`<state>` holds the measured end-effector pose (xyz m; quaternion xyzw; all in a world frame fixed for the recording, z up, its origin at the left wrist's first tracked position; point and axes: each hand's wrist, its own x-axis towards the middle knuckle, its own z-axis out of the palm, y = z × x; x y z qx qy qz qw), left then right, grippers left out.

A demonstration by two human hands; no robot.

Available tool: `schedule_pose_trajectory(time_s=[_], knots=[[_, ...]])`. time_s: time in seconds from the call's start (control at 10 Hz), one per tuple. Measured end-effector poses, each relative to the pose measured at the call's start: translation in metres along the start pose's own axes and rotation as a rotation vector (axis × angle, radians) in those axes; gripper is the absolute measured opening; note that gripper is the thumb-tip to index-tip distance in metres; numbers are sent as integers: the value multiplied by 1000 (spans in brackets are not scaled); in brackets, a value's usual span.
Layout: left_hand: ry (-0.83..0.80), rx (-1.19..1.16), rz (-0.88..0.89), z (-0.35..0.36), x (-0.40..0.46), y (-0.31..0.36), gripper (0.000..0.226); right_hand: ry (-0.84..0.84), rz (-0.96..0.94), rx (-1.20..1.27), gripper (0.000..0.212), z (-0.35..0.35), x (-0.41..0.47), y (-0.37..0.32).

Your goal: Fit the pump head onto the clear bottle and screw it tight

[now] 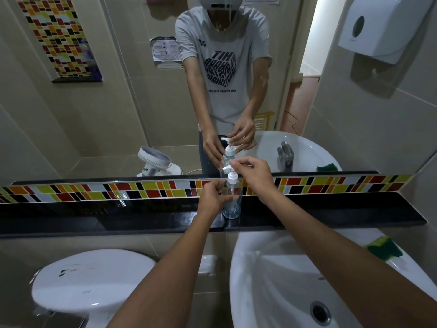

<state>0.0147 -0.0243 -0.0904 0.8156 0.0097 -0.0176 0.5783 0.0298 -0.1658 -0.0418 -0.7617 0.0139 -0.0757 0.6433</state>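
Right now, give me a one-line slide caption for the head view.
Left hand steadies the clear bottle on the black ledge while the right hand pinches the pump head at its neck.

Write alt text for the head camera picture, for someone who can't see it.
A person's left hand steadies a clear bottle standing on a black shelf below a mirror, while the right hand holds the white pump head on its neck. A white sink lies below at right, a toilet at left.
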Motion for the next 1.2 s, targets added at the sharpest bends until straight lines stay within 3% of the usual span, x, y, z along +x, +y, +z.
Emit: schedule_pose_trajectory(time_s=[0.2, 0.5, 0.9, 1.1, 1.2], knots=[[-16, -21, -24, -1, 1, -2, 61, -51, 170, 123, 27, -3, 8, -4], [-26, -32, -15, -2, 3, -5, 62, -261, 132, -83, 28, -14, 21, -21], [-92, 285, 136, -3, -1, 3, 64, -229, 75, -116, 25, -15, 16, -20], [-125, 497, 109, 2, -3, -15, 85, -204, 45, -119, 28, -15, 11, -18], [-87, 640, 87, 2, -2, -30, 101, -100, 44, -79, 27, -17, 12, -26]])
